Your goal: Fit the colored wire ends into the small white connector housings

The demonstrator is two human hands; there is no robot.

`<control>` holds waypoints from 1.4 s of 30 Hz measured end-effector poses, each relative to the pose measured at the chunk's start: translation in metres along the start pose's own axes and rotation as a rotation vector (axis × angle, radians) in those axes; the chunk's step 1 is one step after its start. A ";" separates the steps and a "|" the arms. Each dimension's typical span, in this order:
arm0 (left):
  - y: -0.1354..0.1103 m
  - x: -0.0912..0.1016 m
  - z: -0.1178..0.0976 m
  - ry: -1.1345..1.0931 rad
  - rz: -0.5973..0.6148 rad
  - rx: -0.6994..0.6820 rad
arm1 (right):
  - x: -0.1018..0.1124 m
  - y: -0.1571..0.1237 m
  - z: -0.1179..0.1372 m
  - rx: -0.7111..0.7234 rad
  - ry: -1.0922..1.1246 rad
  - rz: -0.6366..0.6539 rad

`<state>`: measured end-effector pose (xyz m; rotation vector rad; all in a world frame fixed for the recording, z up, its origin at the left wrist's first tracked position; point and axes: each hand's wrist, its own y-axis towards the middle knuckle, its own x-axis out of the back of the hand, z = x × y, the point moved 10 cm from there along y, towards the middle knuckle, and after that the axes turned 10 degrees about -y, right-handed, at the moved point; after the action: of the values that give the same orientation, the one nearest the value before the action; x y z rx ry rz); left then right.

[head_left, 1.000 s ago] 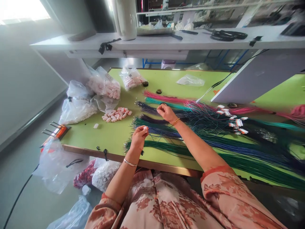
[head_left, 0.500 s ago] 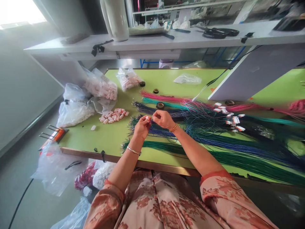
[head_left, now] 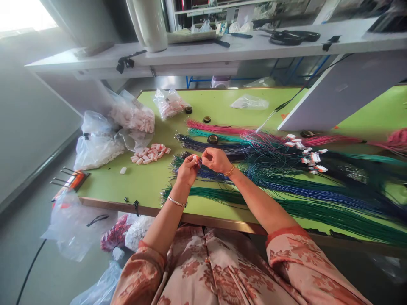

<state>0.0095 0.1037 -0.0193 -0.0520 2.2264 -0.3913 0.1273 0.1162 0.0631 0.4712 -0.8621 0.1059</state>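
Note:
My left hand (head_left: 187, 169) pinches a small white and red connector (head_left: 196, 158) above the green table (head_left: 143, 182). My right hand (head_left: 216, 159) is closed right beside it, fingertips pinched on a thin wire at the connector. Both hands hover over bundles of coloured wires (head_left: 286, 186): pink, teal, dark blue and green, laid side by side and running off to the right. A loose pile of the same connectors (head_left: 149, 153) lies to the left of my hands. Several wires with connectors fitted (head_left: 307, 154) lie farther right.
Plastic bags of connectors (head_left: 135, 115) and another bag (head_left: 170, 103) sit at the table's left and back. Small tape rolls (head_left: 212, 139) lie among the wires. A white shelf (head_left: 222, 51) hangs above. More bags (head_left: 76, 220) hang off the table's near left edge.
My right hand came back from the wire bundles to meet my left hand, which rose with the connector. Since half a second ago the hands have barely moved.

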 end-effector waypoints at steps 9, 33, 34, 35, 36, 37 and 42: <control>0.002 0.003 0.000 -0.005 -0.010 -0.020 | -0.001 -0.001 0.001 0.027 -0.012 -0.024; -0.002 0.008 -0.013 0.245 -0.184 -0.250 | -0.024 -0.004 0.002 0.045 -0.044 0.033; -0.002 0.008 -0.013 0.256 -0.183 -0.250 | -0.024 -0.005 0.002 0.045 -0.055 0.037; -0.001 0.009 -0.013 0.258 -0.180 -0.244 | -0.024 -0.005 0.002 0.051 -0.056 0.048; 0.000 0.010 -0.014 0.250 -0.178 -0.236 | -0.024 -0.003 0.002 0.059 -0.047 0.062; 0.001 0.012 -0.016 0.232 -0.182 -0.228 | -0.022 0.000 0.001 0.067 -0.033 0.073; 0.006 0.024 -0.020 0.137 -0.188 -0.169 | -0.006 0.048 -0.021 -0.020 -0.133 0.047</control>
<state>-0.0206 0.1101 -0.0276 -0.3356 2.3945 -0.3151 0.1245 0.1690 0.0638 0.4430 -1.0043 0.1094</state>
